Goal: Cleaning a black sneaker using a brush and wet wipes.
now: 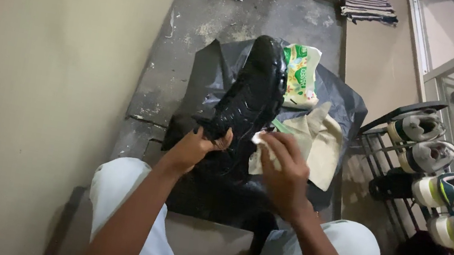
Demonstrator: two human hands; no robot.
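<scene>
Your left hand grips a glossy black shoe by its heel end over black plastic, fingers clamped, while your right hand pinches a white wipe against it (likely light, stiff, slippery when wet).

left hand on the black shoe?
Yes: the left hand grips the glossy black shoe by its opening, while the right hand presses a white wipe.

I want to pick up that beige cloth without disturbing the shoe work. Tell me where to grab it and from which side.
Take the beige cloth by its free far-right edge, coming from the shoe rack side. It lies flat and limp on the black plastic sheet, so pinch with the fingers. Its near-left part sits by the right hand and the black shoe, held by the left hand.
</scene>
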